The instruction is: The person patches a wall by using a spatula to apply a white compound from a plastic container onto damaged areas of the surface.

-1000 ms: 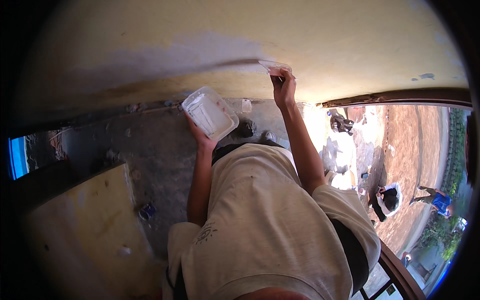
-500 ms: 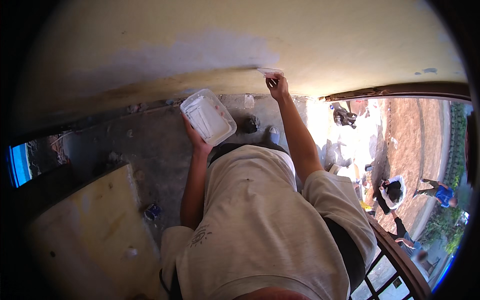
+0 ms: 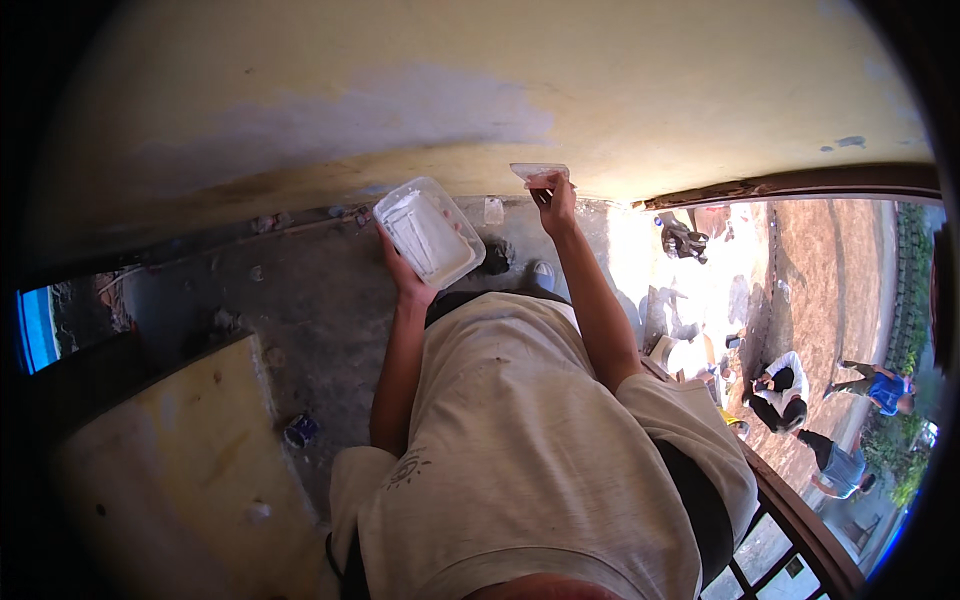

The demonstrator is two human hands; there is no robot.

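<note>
In the head view, my left hand [image 3: 402, 275] gripped a clear plastic tub [image 3: 432, 238] at its side, most of the fingers hidden beneath it; white paste lay inside. My right hand [image 3: 557, 207] pinched a flat scraper [image 3: 538, 172], fingers bent and partly covering each other, and I couldn't tell whether its edge touched the wall [image 3: 640, 85]. My shirt [image 3: 520, 430] blocked much of the floor [image 3: 335, 285], leaving one shoe [image 3: 543, 274] partly in sight. The wall was yellowish, with a pale patch [image 3: 430, 108] left of the scraper. On the grey floor sat a blue can [image 3: 300, 430], too dim to make out well. Rightward, people [image 3: 785, 388] showed small outdoors on sunlit ground [image 3: 812, 270].
</note>
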